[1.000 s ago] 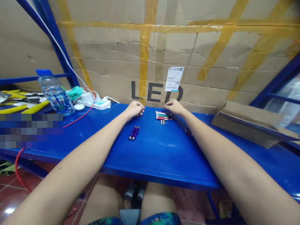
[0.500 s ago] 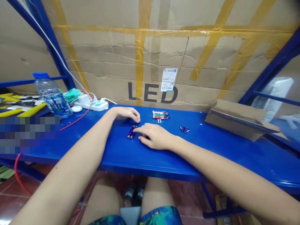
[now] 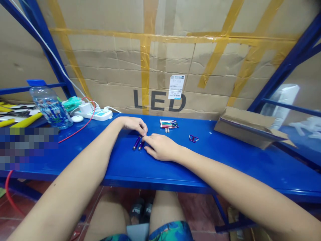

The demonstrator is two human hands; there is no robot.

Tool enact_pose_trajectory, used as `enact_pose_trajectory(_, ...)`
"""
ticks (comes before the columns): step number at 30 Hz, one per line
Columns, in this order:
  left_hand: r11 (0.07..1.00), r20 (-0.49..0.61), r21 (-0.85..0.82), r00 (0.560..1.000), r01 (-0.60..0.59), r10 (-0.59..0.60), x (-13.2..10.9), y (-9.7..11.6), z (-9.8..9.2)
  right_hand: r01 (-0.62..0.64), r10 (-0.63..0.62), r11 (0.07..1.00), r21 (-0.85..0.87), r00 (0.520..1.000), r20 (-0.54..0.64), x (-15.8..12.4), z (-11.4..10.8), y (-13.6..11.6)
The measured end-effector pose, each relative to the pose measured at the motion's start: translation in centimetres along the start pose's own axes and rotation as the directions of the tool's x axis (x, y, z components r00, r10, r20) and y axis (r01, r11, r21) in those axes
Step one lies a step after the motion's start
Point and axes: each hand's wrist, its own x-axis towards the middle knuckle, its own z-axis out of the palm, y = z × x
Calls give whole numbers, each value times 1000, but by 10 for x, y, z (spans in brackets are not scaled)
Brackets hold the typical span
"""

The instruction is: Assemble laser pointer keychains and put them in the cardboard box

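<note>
Two small purple pen-like tubes [image 3: 137,143] lie side by side on the blue shelf [image 3: 175,160]. My left hand [image 3: 134,124] rests just behind them, fingers curled into a pinch at their far ends. My right hand [image 3: 160,147] lies on the shelf right of the tubes, its fingertips pinching at the end of the right tube. What the fingers grip is too small to make out. A row of several coloured tubes [image 3: 168,124] lies further back, apart from both hands.
A purple clip [image 3: 193,138] lies to the right. A flat cardboard box [image 3: 248,127] sits at far right. At left stand a water bottle [image 3: 48,107], a white power strip [image 3: 94,113] with a red cable, and yellow tools. A taped carton marked LED [image 3: 160,67] forms the back wall.
My right hand left the row of coloured tubes at the back and came to the two purple tubes. My left hand shifted forward to their far ends.
</note>
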Motion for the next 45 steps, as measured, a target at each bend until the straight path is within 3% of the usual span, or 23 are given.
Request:
enact_pose_trajectory(7,994,-115,75,991,81,-72,3,14,8,-83,84,995,-55,996,34,-2,-9,-8)
enact_pose_trajectory(12,991,-158,108,985,82,-65,13,24,17,-123,133,989,-83,983,124,-2,-19,-10)
enact_pose_trajectory(17,983,-202,165,978,77,-43,21,41,32,-174,107,973,149,922,373,-25,-52,15)
enact_pose_trajectory(19,964,-251,244,967,104,-41,23,52,41,-339,175,890,306,872,456,-42,-65,37)
enact_pose_trajectory(21,943,-301,315,954,107,-8,26,63,51,-467,319,793,390,865,387,-58,-72,64)
enact_pose_trajectory(24,923,-348,376,935,77,64,31,77,64,-558,556,761,331,824,111,-76,-71,105)
enact_pose_trajectory(27,914,-414,402,902,61,122,36,80,69,-581,610,765,280,792,-25,-81,-63,128)
enact_pose_trajectory(30,886,-453,463,868,34,203,37,76,67,-529,577,778,339,815,-53,-79,-55,129)
enact_pose_trajectory(34,774,-410,633,857,22,311,38,67,64,-442,523,791,422,847,-93,-72,-48,116)
enact_pose_trajectory(41,662,-416,744,835,85,360,46,65,71,-453,561,760,466,819,-118,-63,-35,115)
enact_pose_trajectory(45,639,-416,759,848,125,329,48,65,69,-456,554,768,450,826,-108,-61,-29,114)
